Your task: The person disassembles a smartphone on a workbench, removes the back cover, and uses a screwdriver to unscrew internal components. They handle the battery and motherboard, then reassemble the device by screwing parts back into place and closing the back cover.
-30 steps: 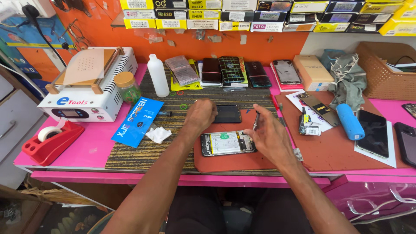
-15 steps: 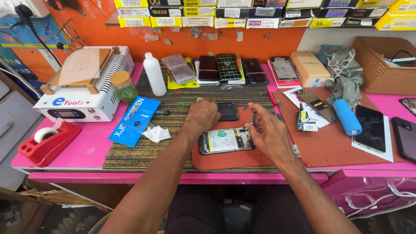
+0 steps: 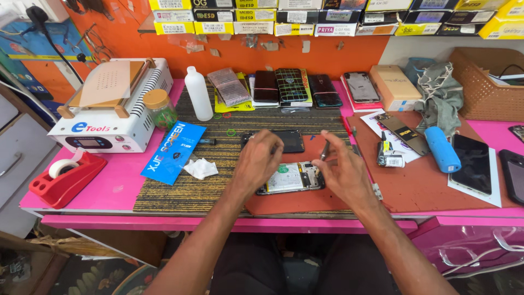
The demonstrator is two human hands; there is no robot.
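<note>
I look down on a pink bench [image 3: 103, 191] against an orange wall, with a striped mat and a brown pad laid over its middle. Near the front edge, on the pad [image 3: 305, 199], lies an opened phone [image 3: 292, 177], back off, innards showing. My left hand [image 3: 261, 158] rests curled over its left end, fingers bent, pinning it. My right hand [image 3: 341, 175] hovers just right of the phone, fingers spread, pinching a thin tool [image 3: 325, 149] between thumb and fingertip; its tip points up.

I judge the phone light, stiff and fragile: bare boards and thin cables inside, so it should be gripped by the frame's long edges only. Its back will slide easily on the smooth pad.

Containers: a green-tinted jar [image 3: 160, 109] with a tan lid near the back left, contents unclear; a white bottle [image 3: 198, 94] beside it, capped; a wicker basket [image 3: 488, 82] at the back right corner, holding a cable and something pale; a tan box [image 3: 394, 87], shut.
</note>
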